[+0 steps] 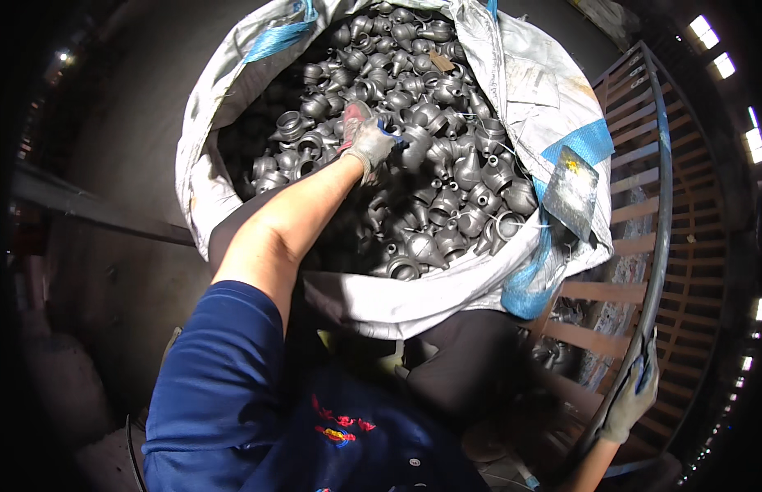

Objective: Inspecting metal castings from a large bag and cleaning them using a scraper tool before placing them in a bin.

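Note:
My left hand (371, 144), in a grey glove with blue fingertips, reaches down into a big white woven bag (397, 307). Its fingers close at the edge of a dark grey metal casting (414, 148), rounded and jug-like. Many similar castings (467, 170) with round bodies and narrow spouts lie heaped around it. Right beside the glove, a red and grey shoe (355, 117) rests on the heap. At the lower right my right hand (632, 402), gloved alike, is wrapped round the metal rail (661, 189) of a slatted frame.
Blue straps (529, 287) and a dark flat tag (570, 193) hang on the bag's right side. The slatted metal frame (623, 205) stands close on the right, with more castings (553, 353) behind its bars. A metal bar (102, 205) runs along the left.

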Demonstrator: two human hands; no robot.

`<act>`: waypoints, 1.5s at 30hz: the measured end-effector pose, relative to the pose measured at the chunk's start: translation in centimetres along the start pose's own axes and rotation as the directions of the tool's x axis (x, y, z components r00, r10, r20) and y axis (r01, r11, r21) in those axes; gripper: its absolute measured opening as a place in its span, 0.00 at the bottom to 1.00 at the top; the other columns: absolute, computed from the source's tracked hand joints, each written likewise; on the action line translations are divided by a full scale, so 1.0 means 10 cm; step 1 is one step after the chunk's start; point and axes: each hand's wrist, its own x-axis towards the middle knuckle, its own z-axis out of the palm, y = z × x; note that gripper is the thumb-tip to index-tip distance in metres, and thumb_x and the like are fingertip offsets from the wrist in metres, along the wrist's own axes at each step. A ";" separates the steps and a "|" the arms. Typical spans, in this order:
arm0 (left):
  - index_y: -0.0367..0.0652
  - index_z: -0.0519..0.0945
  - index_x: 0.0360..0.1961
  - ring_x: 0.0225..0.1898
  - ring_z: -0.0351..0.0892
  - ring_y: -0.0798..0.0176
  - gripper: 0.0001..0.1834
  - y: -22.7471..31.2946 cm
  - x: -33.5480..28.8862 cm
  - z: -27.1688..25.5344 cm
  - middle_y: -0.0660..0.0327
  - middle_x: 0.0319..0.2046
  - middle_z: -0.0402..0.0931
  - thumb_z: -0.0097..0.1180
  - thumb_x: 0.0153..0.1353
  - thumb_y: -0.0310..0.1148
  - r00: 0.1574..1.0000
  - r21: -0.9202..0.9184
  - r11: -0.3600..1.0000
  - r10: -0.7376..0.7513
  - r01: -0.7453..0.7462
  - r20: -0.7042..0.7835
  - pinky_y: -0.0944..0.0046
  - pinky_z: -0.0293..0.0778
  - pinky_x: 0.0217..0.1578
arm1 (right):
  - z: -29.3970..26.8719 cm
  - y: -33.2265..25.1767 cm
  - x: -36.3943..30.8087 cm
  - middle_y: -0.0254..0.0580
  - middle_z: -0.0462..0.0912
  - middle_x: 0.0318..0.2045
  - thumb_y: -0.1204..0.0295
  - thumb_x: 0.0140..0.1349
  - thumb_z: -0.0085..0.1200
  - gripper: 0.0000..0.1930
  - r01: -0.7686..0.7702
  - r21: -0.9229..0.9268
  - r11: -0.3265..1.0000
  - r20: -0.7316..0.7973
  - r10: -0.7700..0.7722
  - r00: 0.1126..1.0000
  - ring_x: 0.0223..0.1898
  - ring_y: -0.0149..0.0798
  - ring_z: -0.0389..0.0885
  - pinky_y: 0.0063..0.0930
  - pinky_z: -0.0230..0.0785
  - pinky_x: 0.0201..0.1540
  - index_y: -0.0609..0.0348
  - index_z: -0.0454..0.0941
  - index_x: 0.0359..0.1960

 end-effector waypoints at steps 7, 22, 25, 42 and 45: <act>0.37 0.76 0.38 0.36 0.76 0.68 0.12 0.59 -0.94 -0.87 0.64 0.34 0.77 0.58 0.51 0.25 0.901 -0.689 0.725 0.310 -0.016 0.305 0.70 0.72 0.36 | -0.19 -0.38 -0.27 0.38 0.77 0.42 0.73 0.62 0.44 0.17 -0.013 0.495 0.869 -0.081 0.061 0.995 0.36 0.25 0.73 0.20 0.64 0.45 0.69 0.70 0.51; 0.39 0.71 0.46 0.45 0.75 0.62 0.13 0.96 -2.20 -1.00 0.58 0.42 0.74 0.50 0.59 0.26 0.830 -0.827 -0.101 0.152 0.553 0.537 0.62 0.75 0.46 | 1.55 -1.77 -0.83 0.29 0.66 0.17 0.73 0.59 0.50 0.08 -0.503 0.859 -0.098 0.505 0.000 0.863 0.09 0.20 0.57 0.13 0.47 0.08 0.58 0.69 0.38; 0.39 0.69 0.48 0.47 0.74 0.60 0.14 0.82 -2.21 -0.93 0.58 0.45 0.73 0.47 0.60 0.26 0.804 -0.777 -0.209 0.204 0.593 0.559 0.61 0.74 0.47 | 1.61 -1.80 -0.85 0.30 0.70 0.19 0.75 0.58 0.52 0.06 -0.491 0.863 -0.121 0.491 -0.028 0.871 0.10 0.20 0.60 0.13 0.50 0.10 0.59 0.69 0.35; 0.31 0.64 0.52 0.51 0.71 0.54 0.22 0.77 -2.17 -0.72 0.48 0.49 0.69 0.38 0.54 0.16 0.776 -0.633 -0.451 0.321 0.629 0.543 0.56 0.64 0.57 | 1.51 -1.94 -0.92 0.42 0.77 0.37 0.85 0.49 0.57 0.21 -0.314 0.945 0.090 0.322 -0.099 0.941 0.30 0.28 0.76 0.20 0.70 0.36 0.71 0.71 0.47; 0.32 0.65 0.52 0.51 0.71 0.55 0.20 0.78 -2.17 -0.73 0.49 0.48 0.70 0.39 0.55 0.18 0.779 -0.651 -0.429 0.354 0.627 0.517 0.57 0.65 0.56 | 1.53 -1.95 -0.93 0.41 0.77 0.37 0.84 0.49 0.56 0.21 -0.329 0.941 0.078 0.334 -0.064 0.941 0.30 0.28 0.76 0.20 0.70 0.36 0.71 0.71 0.47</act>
